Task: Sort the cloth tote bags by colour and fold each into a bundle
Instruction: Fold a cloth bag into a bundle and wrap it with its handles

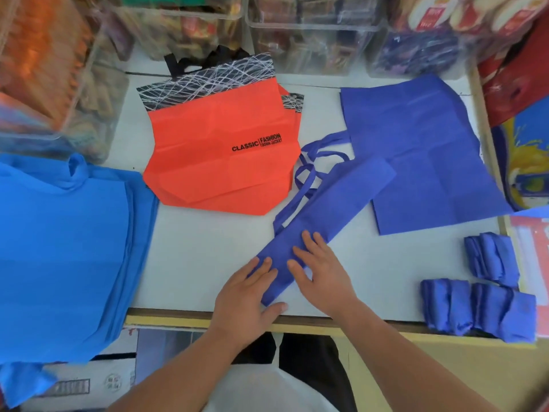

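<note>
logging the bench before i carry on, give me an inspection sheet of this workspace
surface: white tabletop, yellow front edge
job's things: dark blue strip, folded, under both hands; flat dark blue bag at right; dark blue bundles at near right; orange bags stacked mid-back; light blue bags stacked at left
clutter: nothing seen
grippers: left hand and right hand both flat, pressing the strip
cables: nothing seen
surroundings: clear bins of packaged goods along the back
</note>
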